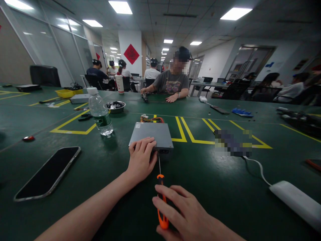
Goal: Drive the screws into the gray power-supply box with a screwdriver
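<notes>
A grey metal box [150, 133] with a bundle of coloured wires [152, 119] behind it lies on the green table [200, 194]. My left hand [142, 155] rests on the box's near left corner, fingers on its top and thumb at the front side. In my right hand [178, 209] is an orange and black screwdriver [163, 214], held by the handle between fingers and thumb. Its shaft points away from me and reaches the front face of the box, beside a dark socket. The exact spot that the tip touches is too small to tell.
Left of the box stand a water bottle [100, 112] and a metal bowl [116, 106]; a phone [48, 172] lies nearer. At right are a white power strip [296, 201] and cable. A person [173, 80] sits opposite, hands on the table.
</notes>
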`<state>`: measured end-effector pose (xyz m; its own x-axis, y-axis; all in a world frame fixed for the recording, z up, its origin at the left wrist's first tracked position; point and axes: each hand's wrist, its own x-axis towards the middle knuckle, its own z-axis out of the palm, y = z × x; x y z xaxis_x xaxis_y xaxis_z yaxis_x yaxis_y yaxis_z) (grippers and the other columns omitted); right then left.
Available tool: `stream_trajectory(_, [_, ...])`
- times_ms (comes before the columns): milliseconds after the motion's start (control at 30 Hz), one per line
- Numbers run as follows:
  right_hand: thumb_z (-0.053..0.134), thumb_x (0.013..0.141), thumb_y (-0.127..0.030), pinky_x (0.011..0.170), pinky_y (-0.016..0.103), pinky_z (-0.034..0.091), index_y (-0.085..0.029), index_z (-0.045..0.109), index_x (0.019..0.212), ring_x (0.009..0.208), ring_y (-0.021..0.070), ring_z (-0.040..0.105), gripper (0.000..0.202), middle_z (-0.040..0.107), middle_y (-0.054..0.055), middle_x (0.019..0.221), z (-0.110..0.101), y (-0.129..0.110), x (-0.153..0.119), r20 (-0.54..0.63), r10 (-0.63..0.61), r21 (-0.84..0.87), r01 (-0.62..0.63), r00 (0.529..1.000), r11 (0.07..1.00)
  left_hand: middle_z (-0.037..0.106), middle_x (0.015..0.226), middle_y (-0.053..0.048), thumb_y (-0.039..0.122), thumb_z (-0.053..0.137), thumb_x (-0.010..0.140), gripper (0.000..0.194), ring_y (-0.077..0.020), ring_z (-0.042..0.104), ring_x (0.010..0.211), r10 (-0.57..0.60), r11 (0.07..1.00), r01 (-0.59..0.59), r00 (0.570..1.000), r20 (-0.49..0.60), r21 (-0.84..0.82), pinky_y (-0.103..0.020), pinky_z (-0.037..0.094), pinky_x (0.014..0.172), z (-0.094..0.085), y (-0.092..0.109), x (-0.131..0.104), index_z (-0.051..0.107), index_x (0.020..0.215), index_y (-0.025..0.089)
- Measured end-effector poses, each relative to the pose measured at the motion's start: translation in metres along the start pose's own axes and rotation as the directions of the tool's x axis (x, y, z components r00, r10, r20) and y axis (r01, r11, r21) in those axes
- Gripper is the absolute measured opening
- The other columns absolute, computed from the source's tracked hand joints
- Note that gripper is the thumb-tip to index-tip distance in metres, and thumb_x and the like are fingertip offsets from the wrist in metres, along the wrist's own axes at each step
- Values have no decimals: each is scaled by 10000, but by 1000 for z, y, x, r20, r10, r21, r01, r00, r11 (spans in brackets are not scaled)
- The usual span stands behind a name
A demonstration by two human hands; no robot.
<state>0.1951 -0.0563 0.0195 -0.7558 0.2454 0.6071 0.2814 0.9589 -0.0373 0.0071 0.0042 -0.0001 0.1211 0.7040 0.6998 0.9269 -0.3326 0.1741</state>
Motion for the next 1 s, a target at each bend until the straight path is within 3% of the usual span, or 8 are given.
stream_trajectory(67, [390,957,-295,795,278,505,-111,546,1095,941,166,625,278,642,141,1070,-2,-1,1,9,-24,-19,24,1000,1000,572,1197,-57,233,487,835,246,-224,480,1122,4,1000,-4,1000,2,1,-418,266,913,0,0,0,491,1081,228])
stream_trajectory(267, [456,934,-342,805,291,511,-85,496,1042,945,186,634,282,650,177,1032,0,3,-6,-132,5,7,-4,991,1000,570,1202,-55,235,483,838,254,-224,479,1122,8,1000,-8,1000,7,10,-415,265,911,1,-1,0,487,1092,228])
stream_trajectory(367, [446,930,-394,839,274,499,-85,483,1073,1002,185,612,342,633,174,1067,-2,3,-6,-86,34,59,-29,996,998,573,1199,-60,234,483,834,258,-230,483,1120,11,1000,-11,1000,-3,10,-417,268,906,1,-2,0,491,1092,229])
stream_trajectory(500, [420,941,-288,818,273,509,-106,514,1125,1014,187,603,275,632,151,1084,-3,1,-2,22,-7,25,6,1000,1000,572,1200,-58,226,493,829,266,-227,484,1119,15,1000,-15,1000,-5,9,-417,265,906,2,-2,0,488,1096,228])
stream_trajectory(700, [490,910,-383,781,288,527,-112,464,1054,1003,202,613,308,623,197,1075,5,5,-8,-128,48,24,-45,991,999,574,1196,-58,223,500,824,257,-224,487,1116,13,1000,-13,1000,-12,8,-416,262,906,1,-1,0,492,1081,223])
stream_trajectory(800, [466,911,-444,818,291,516,-112,457,1072,1023,202,604,369,612,191,1102,5,4,-8,-86,73,51,-69,994,996,576,1193,-55,221,500,825,259,-223,486,1117,14,1000,-14,1000,-14,7,-416,262,905,1,-1,1,491,1084,224])
stream_trajectory(900, [397,946,-356,835,284,505,-106,490,1120,1048,197,589,319,615,166,1114,2,1,-3,3,42,26,-42,999,999,577,1192,-55,223,494,829,257,-223,487,1116,11,1000,-11,1000,-12,6,-418,262,905,1,-1,1,490,1086,225])
stream_trajectory(1000, [405,944,-293,816,283,511,-103,506,1108,1019,195,604,271,637,161,1071,0,1,-2,-1,6,5,-6,1000,1000,575,1195,-54,226,500,827,258,-224,486,1116,6,1000,-6,1000,-6,5,-418,264,906,1,-1,0,491,1085,224])
